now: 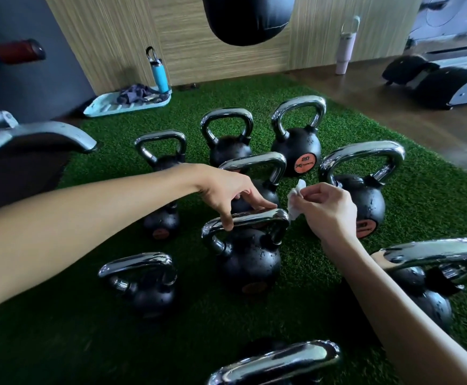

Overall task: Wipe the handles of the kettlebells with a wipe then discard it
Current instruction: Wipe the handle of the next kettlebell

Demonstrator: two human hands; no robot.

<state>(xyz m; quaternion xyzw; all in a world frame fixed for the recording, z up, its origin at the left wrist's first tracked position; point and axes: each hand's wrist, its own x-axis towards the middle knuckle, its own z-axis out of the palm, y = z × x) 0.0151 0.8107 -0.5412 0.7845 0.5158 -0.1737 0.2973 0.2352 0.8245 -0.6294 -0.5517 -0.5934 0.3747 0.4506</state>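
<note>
On green gym turf (310, 273), the left hand (226, 190) pinches the side-to-side handle (254, 218) of the centre kettlebell (249, 262); the right hand (329, 209), pinching a crumpled wipe (294, 201), hovers just beside the handle's right end.

Gym: black chrome-handled kettlebells (296, 143) on green artificial turf (324, 273), hanging black punching bag (247, 18), grey exercise machine (449, 81), blue water bottle (160, 75).
</note>
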